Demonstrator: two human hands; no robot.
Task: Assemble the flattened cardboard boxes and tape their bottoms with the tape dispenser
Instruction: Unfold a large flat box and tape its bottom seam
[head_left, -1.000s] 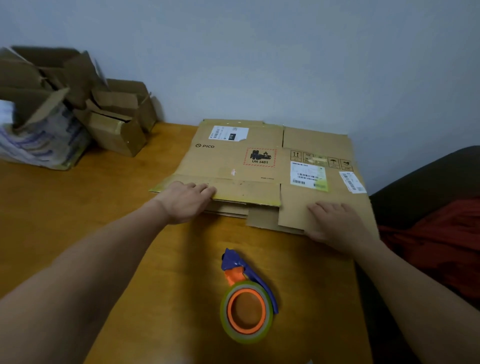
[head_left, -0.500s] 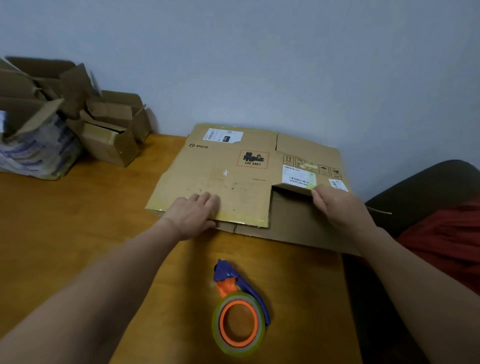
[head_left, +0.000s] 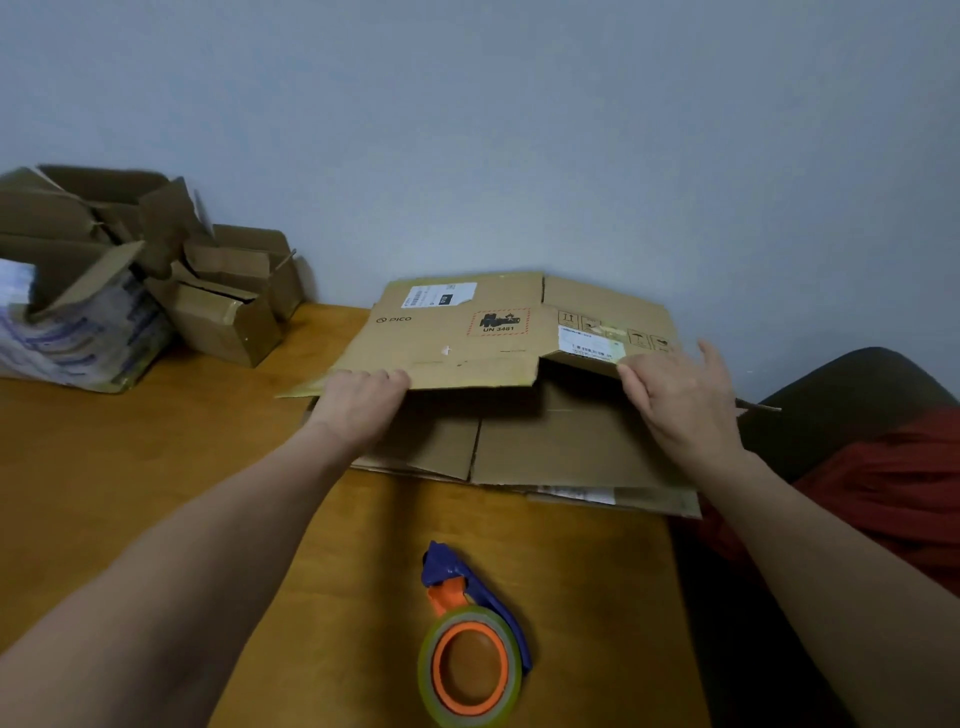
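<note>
The top panel of the flattened cardboard box (head_left: 457, 358) carries the brand "PICO" (head_left: 395, 319) with a round logo at its far left. To the right, a red dashed-border hazard label (head_left: 498, 322) reads "UN 3481". A white barcode sticker (head_left: 439, 295) sits at the far edge and another (head_left: 589, 344) on the right flap, both with print too small to read. A row of handling symbols (head_left: 613, 330) runs along that flap.

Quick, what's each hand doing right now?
Left hand: gripping the near edge of the flattened cardboard box.
Right hand: fingers fairly straight at its raised right edge; grip cannot be told.
</note>
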